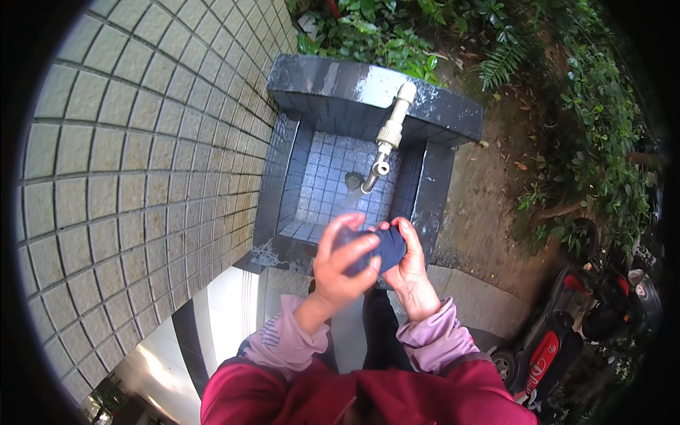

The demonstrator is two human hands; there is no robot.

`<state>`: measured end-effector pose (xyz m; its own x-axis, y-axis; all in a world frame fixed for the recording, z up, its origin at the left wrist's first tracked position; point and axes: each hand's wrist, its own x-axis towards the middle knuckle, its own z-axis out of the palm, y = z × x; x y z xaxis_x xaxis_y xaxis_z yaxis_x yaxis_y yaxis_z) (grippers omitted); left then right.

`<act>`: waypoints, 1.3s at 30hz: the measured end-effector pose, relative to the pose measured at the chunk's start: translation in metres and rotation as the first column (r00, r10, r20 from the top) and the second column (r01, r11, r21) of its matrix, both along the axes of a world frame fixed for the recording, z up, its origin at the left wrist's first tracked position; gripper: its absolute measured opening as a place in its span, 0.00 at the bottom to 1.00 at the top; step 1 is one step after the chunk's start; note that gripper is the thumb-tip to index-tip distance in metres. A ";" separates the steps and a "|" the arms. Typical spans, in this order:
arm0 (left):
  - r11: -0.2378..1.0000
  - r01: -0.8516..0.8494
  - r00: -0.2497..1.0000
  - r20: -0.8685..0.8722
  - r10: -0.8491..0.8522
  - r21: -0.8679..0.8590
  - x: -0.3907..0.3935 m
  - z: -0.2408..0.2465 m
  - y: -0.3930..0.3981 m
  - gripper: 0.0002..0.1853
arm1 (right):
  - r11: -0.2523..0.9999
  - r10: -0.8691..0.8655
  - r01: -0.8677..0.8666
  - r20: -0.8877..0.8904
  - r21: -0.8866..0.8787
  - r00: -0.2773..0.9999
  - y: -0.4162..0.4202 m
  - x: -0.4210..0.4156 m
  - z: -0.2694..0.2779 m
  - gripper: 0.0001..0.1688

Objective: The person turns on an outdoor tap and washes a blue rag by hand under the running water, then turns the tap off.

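A bunched dark blue cloth (390,248) is between my hands, over the near rim of a tiled outdoor sink (433,196). My right hand (411,265) grips its right end, with the thumb along the edge. Around the left part curls my left hand (342,263), blurred, its fingers bent over the cloth. Beyond them a metal tap (372,178) on a pale plastic pipe fitting (397,114) reaches over the basin. A faint blur below the spout may be water. The round drain (354,181) shows in the sink floor.
A tiled wall (159,159) rises close on the left. Leafy plants (382,37) grow behind the sink, with bare soil (478,212) to its right. A red and black scooter (547,350) stands at the lower right. Paving (467,292) lies beside my legs.
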<state>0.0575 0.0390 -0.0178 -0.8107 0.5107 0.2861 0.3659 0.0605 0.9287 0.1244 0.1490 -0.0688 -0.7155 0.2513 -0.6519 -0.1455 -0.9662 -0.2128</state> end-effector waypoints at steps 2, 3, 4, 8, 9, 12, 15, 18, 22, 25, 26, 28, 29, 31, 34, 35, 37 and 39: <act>0.993 0.119 0.969 -0.216 -0.117 -0.001 -0.004 0.025 0.001 0.16 | 0.987 0.145 -0.146 -0.018 -0.063 0.989 0.003 -0.009 0.030 0.08; 0.983 0.183 0.954 -0.243 -0.174 0.015 -0.005 0.035 0.001 0.15 | 0.973 0.223 -0.221 0.012 -0.070 0.975 0.007 -0.011 0.045 0.08; 0.965 0.263 0.915 -0.312 -0.256 -0.021 -0.008 0.050 0.002 0.15 | 0.938 0.332 -0.323 0.061 -0.128 0.941 0.012 -0.019 0.072 0.09; 0.880 0.462 0.710 -0.551 -0.439 -0.106 -0.014 0.093 0.014 0.13 | 0.883 0.462 -0.439 0.149 -0.164 0.874 0.018 -0.021 0.070 0.15; 0.861 0.496 0.638 -0.624 -0.451 -0.116 -0.012 0.098 0.016 0.12 | 0.841 0.534 -0.514 0.106 -0.171 0.839 0.018 -0.022 0.082 0.16; 0.801 0.574 0.491 -0.710 -0.504 -0.172 -0.011 0.116 0.024 0.13 | 0.710 0.700 -0.702 0.170 -0.057 0.693 0.022 -0.037 0.127 0.16; 0.774 0.593 0.387 -0.764 -0.516 -0.223 -0.002 0.126 0.026 0.14 | 0.543 0.812 -0.827 0.160 0.147 0.562 0.029 -0.048 0.156 0.13; 0.734 0.613 0.258 -0.803 -0.537 -0.294 0.002 0.134 0.033 0.13 | 0.402 0.842 -0.842 0.215 0.360 0.494 0.034 -0.050 0.162 0.12; 0.685 0.604 0.135 -0.795 -0.591 -0.406 0.006 0.133 0.042 0.13 | 0.188 0.880 -0.797 0.261 0.574 0.396 0.039 -0.056 0.163 0.11; 0.638 0.566 0.027 -0.761 -0.648 -0.523 0.013 0.130 0.048 0.10 | 0.047 0.845 -0.791 0.398 0.610 0.358 0.040 -0.055 0.164 0.10; 0.615 0.559 0.017 -0.734 -0.679 -0.556 0.013 0.126 0.046 0.10 | -0.004 0.827 -0.787 0.445 0.616 0.344 0.039 -0.057 0.161 0.09; 0.570 0.542 0.001 -0.677 -0.736 -0.618 0.014 0.120 0.047 0.09 | -0.086 0.781 -0.746 0.510 0.660 0.361 0.036 -0.060 0.151 0.09; 0.567 0.548 -0.002 -0.679 -0.734 -0.615 0.015 0.120 0.050 0.10 | -0.130 0.754 -0.727 0.544 0.674 0.369 0.035 -0.060 0.148 0.09; 0.559 0.563 -0.010 -0.682 -0.732 -0.609 0.019 0.122 0.058 0.10 | -0.129 0.732 -0.704 0.547 0.698 0.408 0.036 -0.055 0.142 0.09; 0.473 0.575 -0.056 -0.609 -0.791 -0.668 0.027 0.119 0.061 0.12 | -0.143 0.701 -0.689 0.564 0.710 0.436 0.039 -0.043 0.141 0.10; 0.461 0.579 -0.066 -0.602 -0.796 -0.673 0.029 0.121 0.061 0.12 | -0.146 0.682 -0.676 0.569 0.722 0.460 0.040 -0.039 0.143 0.10; 0.311 0.580 -0.055 -0.417 -0.907 -0.753 0.032 0.120 0.056 0.15 | -0.170 0.653 -0.628 0.564 0.759 0.505 0.032 -0.041 0.152 0.11; 0.186 0.679 -0.013 -0.265 -0.964 -0.711 0.039 0.096 0.059 0.16 | -0.235 0.595 -0.617 0.613 0.751 0.521 0.032 -0.033 0.144 0.11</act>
<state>0.0968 0.0981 0.0777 0.5674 0.8225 0.0385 0.7183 -0.5173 0.4653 0.0918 0.1808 0.0755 -0.9124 0.0169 -0.4089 0.3943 0.3040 -0.8672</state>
